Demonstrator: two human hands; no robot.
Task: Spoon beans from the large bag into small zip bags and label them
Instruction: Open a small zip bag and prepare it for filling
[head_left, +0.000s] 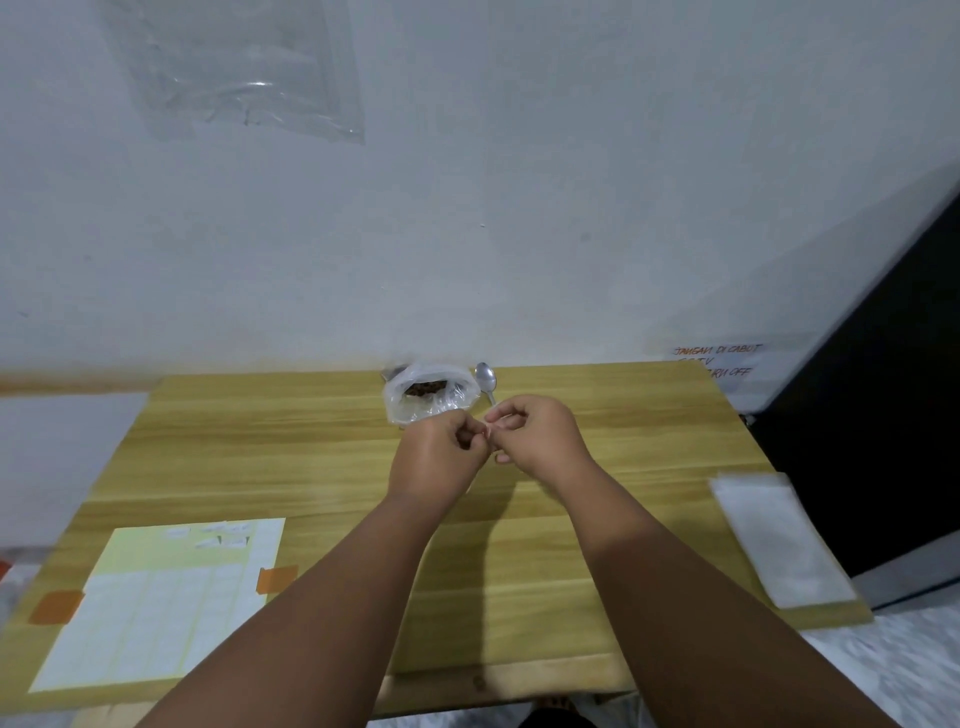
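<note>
1. Fingers (501, 413) of the left hand (436, 460) and right hand (535, 434) are curling, tips meeting above the light wooden tabletop (311, 457); whether they are pinching anything cannot be told.
2. The large clear plastic bag of dark beans (431, 397) is sitting open just beyond them, with the silver metal spoon (486, 382) lying beside it.
3. The stack of small clear zip bags (779, 540) is lying far right; the pale yellow label sheet (156, 608) is lying near left.
4. Probably a small bag's zip is being parted: pulling both lips evenly and keeping the mouth wide near the beans should be helping.
</note>
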